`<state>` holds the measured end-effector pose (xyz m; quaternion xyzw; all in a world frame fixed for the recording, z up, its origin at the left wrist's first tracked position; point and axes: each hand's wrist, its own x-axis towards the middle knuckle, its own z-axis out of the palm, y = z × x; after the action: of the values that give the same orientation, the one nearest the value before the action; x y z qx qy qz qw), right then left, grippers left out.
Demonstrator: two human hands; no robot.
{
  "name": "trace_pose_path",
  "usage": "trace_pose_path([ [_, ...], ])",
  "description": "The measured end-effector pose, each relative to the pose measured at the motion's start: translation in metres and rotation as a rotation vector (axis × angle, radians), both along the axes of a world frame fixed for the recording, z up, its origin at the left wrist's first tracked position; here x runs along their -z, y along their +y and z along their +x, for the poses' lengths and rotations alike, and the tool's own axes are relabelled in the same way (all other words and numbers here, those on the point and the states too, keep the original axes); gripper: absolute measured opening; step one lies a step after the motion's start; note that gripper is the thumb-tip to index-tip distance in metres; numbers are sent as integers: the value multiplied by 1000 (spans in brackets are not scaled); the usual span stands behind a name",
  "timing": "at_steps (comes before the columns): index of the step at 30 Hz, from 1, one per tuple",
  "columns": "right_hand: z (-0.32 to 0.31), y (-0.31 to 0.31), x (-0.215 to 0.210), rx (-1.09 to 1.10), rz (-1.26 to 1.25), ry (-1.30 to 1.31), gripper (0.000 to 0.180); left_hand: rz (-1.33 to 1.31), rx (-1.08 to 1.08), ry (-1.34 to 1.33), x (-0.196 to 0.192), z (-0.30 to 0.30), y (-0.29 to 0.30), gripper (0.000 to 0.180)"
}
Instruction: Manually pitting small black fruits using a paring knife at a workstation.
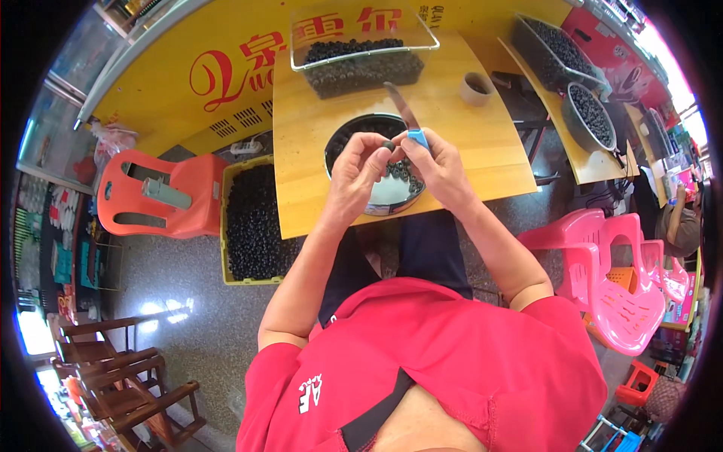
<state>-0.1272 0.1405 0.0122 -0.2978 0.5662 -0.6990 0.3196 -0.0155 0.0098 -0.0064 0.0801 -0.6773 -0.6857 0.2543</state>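
My left hand (357, 172) is closed in a pinch on a small dark roundish piece (388, 145), too small to identify further. My right hand (443, 172) grips the blue handle of a knife (403, 109), its blade pointing up and away to the left. Both hands meet above a round metal bowl (385, 193), the right fingertips close to the piece. Similar small dark pieces (401, 172) lie in the bowl, partly covered by my hands; some of its pale bottom shows.
At the table's (489, 151) far side stands a clear bin (365, 69) of dark pieces, with a cup-like container (476, 89) to its right. A yellow crate (224, 248) of dark pieces sits left, beside an orange stool (162, 196). Pink chairs (617, 294) stand right.
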Motion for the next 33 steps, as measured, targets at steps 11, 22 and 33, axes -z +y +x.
trace_pose_path([
  [11, -12, 18, -6, 135, 54, 1066, 18, 252, 66, 25, -7, -1, 6, 17],
  [22, -17, 21, 8, 236, 63, 1154, 19, 318, 97, 77, -1, -3, 10, 16],
  [33, -11, 9, -5, 8, 157, 376, 21, 240, -3, 43, -8, -2, 17, 15],
])
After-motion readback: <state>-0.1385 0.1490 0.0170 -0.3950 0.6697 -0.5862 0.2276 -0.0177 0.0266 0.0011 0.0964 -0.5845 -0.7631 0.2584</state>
